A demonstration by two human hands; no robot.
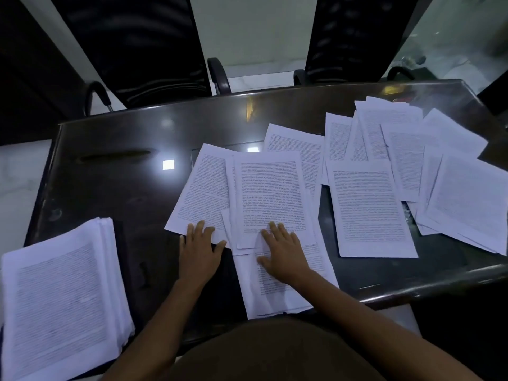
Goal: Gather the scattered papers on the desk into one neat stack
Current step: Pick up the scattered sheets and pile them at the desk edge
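Left hand [199,250]: open flat, fingers straight and spread, nothing grasped. Fingertips press the near edge of a tilted sheet [200,188]; palm lies on the desk [110,182].

Right hand [284,253]: also open flat, fingers spread, nothing grasped. Fingertips rest on the near end of the centre sheet [270,196]; palm and thumb rest on a lower sheet [275,295] that reaches past the near desk edge.

Papers: thin white rectangular sheets, dense printed text, matte. Tilted, centre and lower sheets overlap one another. More loose sheets [412,149] fan across the right half, overlapping at many angles, well apart from both hands.

Stack [60,298]: thick, near left corner, edges slightly stepped, printed page on top.

Desk: dark, glossy, reflecting ceiling lights; rounded rim. Two black mesh-backed chairs [143,45] stand at the far side.
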